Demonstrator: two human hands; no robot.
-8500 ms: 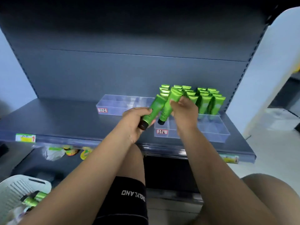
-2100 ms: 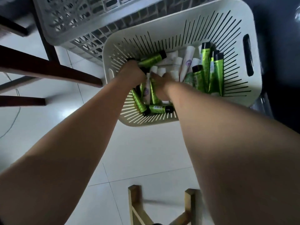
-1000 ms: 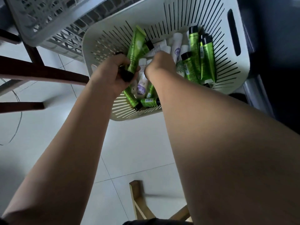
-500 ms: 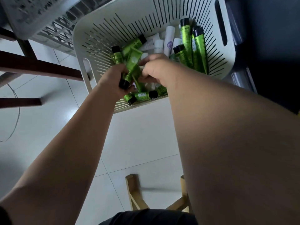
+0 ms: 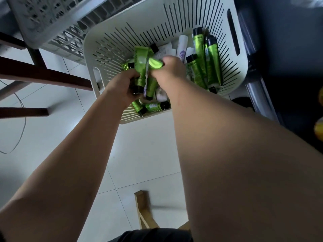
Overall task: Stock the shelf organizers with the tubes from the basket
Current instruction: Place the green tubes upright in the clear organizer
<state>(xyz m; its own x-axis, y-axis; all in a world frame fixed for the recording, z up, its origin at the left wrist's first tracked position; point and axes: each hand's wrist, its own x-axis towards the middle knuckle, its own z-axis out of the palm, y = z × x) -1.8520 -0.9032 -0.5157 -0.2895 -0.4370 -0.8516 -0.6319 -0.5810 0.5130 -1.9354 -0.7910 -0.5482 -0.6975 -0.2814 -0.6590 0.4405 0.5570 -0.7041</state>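
While bending over the white basket (image 5: 90,49) on the tiled floor (image 5: 139,145), holds green tubes in both hands. Curls the left hand (image 5: 122,86) round the cap end of a tall green tube (image 5: 140,67), crimp upward; possibly grips a smaller one behind it, but cannot tell. Pinches a second green tube (image 5: 151,84) by its crimped top with the right hand (image 5: 168,70), cap downward, touching or just beside the tall one. Leaves much stock in the basket: standing green tubes (image 5: 212,60) against the right wall, white tubes (image 5: 181,48) beyond the hands, lying green tubes (image 5: 153,107) at the near edge.

Judging from this: risks dropping a tube on the lift-out, owing to slick tapered bodies pressed side by side in a crowded grip. Risks losing the right-hand tube too, held only by a thin flat crimp. Risks brushing the standing green tubes with the right forearm and toppling them. Risks scooping up a white tube among the green and mixing compartments later. Cannot see the shelf organizers here, so needs a turn and a carry; risks clipping the grey crate (image 5: 52,23) or the wooden stool (image 5: 141,205) on the way.
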